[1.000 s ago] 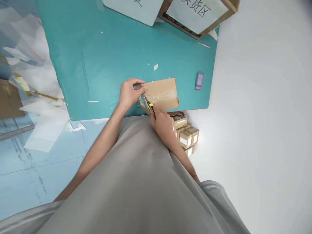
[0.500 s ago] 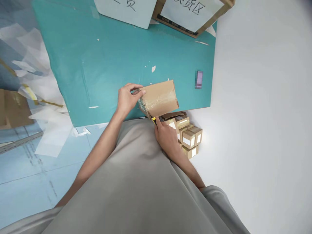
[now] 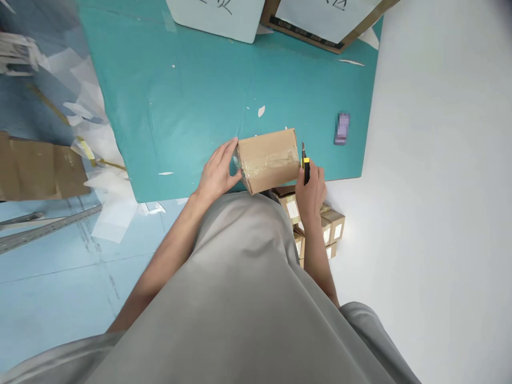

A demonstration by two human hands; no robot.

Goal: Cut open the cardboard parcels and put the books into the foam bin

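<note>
A brown cardboard box (image 3: 268,160) with clear tape across its face lies at the front edge of the green table, above my lap. My left hand (image 3: 219,169) holds the box's left end, with fingertips at its upper left corner and the thumb lower down. In my right hand (image 3: 311,188) is a yellow and black utility knife (image 3: 306,170), its blade pointing away from me. The knife is just beside the right end of the box.
A white sign (image 3: 218,18) and a carton (image 3: 320,24) with a written sheet stand at the back of the green table (image 3: 192,101). A blurred purple item (image 3: 342,128) lies right. Small boxes (image 3: 333,224) are stacked below the edge; paper scraps (image 3: 114,210) lie left.
My right hand has moved with the knife from the box's lower left corner to its right end. The left fingers have shifted on the left end. The view has shifted slightly.
</note>
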